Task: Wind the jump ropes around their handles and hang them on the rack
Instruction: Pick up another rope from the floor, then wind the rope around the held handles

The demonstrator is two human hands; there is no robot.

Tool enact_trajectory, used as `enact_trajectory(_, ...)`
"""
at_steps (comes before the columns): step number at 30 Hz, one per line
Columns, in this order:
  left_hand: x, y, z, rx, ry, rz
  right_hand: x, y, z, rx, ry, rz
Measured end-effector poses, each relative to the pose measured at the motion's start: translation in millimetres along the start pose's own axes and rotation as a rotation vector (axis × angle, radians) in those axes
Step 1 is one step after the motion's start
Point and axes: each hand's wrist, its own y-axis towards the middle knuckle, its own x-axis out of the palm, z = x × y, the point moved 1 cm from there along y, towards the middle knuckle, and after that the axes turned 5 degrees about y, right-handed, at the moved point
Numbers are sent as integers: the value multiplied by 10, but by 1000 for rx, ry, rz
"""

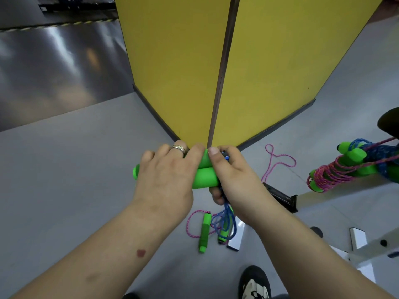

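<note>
— Where do the handles sit right now?

— You hold the two green handles (204,173) side by side, level, in front of the yellow pillar (216,72). Your left hand (166,178) curls over their left half, fingers wrapped across the top. Your right hand (228,180) pinches the right ends, thumb on top, and the blue rope (224,221) runs through that palm and hangs down in loops toward the floor (64,169).

— So how do you wind it well?

— Keep the handles pressed flush together with your left hand so they don't scissor apart. I judge the winding has barely begun, since no turns show on the foam. Let your right hand feed the rope under light tension, laying each turn just beside the last, from one end toward the other.

— Anything to watch for?

— The hanging loops look tangled, so shake them free before they reach the handles. Below them another green handle (205,231) and a pink rope (192,225) lie on the floor; don't snag them.

— And the rack?

— Off to your right, wound bundles (336,169) already hang there.
</note>
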Motion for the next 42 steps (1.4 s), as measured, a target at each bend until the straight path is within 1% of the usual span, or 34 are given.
enact_trajectory(4,51,-2,16,-1,-19,-28,-50,-25,-38,-190,-86,126)
enact_trajectory(7,36,-2,14,-6,-26,-15,-69,-29,-58,-245,-149,193)
enact_trajectory(9,29,0,0,-5,-18,-2,-56,-48,-70,-242,-156,185)
enact_trajectory(14,27,-9,-16,29,24,52,10,-78,-81,-149,-123,109)
enact_trajectory(18,4,-13,21,36,4,67,-39,-48,-162,-179,-162,116)
enact_trajectory(21,-46,-15,12,-1,27,14,-125,-35,-218,-156,-39,117)
enact_trajectory(22,-74,-14,8,-8,22,-13,-150,-28,-226,-120,18,98)
enact_trajectory(23,-103,-12,4,-14,14,-36,-174,-26,-226,-72,76,42)
enact_trajectory(25,-160,16,-22,-44,-17,-73,-242,-42,-244,61,183,-152)
enact_trajectory(26,-174,38,-59,-83,-36,-91,-291,-60,-270,121,185,-239)
enact_trajectory(27,-184,64,-116,-133,-49,-107,-342,-83,-297,149,105,-289)
enact_trajectory(28,-184,87,-180,-182,-53,-116,-372,-109,-321,141,-78,-294)
enact_trajectory(30,-162,109,-279,-223,-18,-131,-341,-176,-356,25,-719,-243)
enact_trajectory(31,-140,103,-289,-204,8,-148,-295,-192,-337,-52,-1012,-242)
enact_trajectory(32,-118,89,-264,-164,25,-174,-213,-215,-331,-115,-1198,-249)
enact_trajectory(33,-87,64,-215,-116,34,-206,-134,-243,-340,-163,-1300,-261)
enact_trajectory(35,-42,22,-122,-26,44,-267,-63,-280,-424,-216,-1417,-287)
enact_trajectory(36,-36,18,-100,13,43,-286,-93,-278,-485,-225,-1420,-307)
enact_trajectory(37,-46,20,-95,53,39,-304,-149,-266,-538,-211,-1353,-330)
enact_trajectory(39,-72,33,-108,160,6,-350,-254,-244,-607,-177,-1043,-337)
enact_trajectory(42,-120,71,-127,287,-103,-401,-380,-134,-481,-139,-435,-365)
